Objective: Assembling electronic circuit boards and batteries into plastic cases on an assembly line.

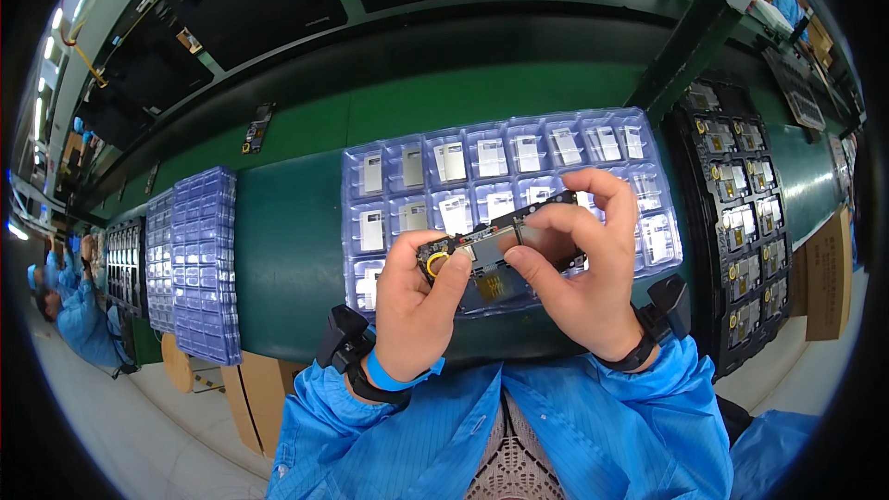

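Over the tray (407, 193), left fingers (449, 282) and right fingers (544, 280) grip an electronic module (491, 246) (underside hidden).

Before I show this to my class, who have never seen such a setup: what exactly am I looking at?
There is no robot here, just a person's two bare hands. The single picture comes from a fisheye camera worn on their head, so straight edges look curved. The left hand holds a dark electronic assembly with a yellow ring; the right hand's fingers are at its other end. Below, on a green bench, sits a clear compartment tray of flat, pale pieces. Stacked clear trays stand left, a black tray of assemblies right.
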`<action>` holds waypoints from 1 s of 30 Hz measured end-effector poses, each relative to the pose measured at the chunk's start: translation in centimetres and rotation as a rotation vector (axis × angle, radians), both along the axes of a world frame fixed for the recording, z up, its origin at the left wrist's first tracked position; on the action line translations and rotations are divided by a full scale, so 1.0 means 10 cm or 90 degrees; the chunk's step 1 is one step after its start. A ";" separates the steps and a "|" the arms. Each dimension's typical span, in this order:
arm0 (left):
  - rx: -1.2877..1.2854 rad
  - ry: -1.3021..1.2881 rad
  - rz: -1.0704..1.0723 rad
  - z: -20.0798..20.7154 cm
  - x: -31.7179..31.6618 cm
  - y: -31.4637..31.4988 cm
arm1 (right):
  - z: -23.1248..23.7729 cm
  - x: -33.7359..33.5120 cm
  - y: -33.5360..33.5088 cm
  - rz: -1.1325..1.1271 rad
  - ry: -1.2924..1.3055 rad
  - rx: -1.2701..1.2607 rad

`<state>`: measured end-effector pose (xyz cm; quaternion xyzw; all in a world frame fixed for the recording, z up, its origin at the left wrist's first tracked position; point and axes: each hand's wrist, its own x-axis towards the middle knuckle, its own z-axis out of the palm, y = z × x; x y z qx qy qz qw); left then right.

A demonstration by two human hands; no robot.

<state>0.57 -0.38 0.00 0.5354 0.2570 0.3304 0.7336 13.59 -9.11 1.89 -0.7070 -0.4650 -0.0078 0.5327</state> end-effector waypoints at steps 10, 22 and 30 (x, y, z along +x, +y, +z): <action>0.040 0.006 0.037 0.02 0.03 -0.05 | 0.06 -0.10 0.01 -0.010 -0.192 -0.078; 0.048 0.016 0.031 0.02 0.00 -0.03 | -0.03 -0.07 0.03 0.080 0.053 -0.032; 0.033 0.021 0.009 0.00 -0.01 -0.03 | -0.03 -0.05 0.04 0.040 -0.015 -0.014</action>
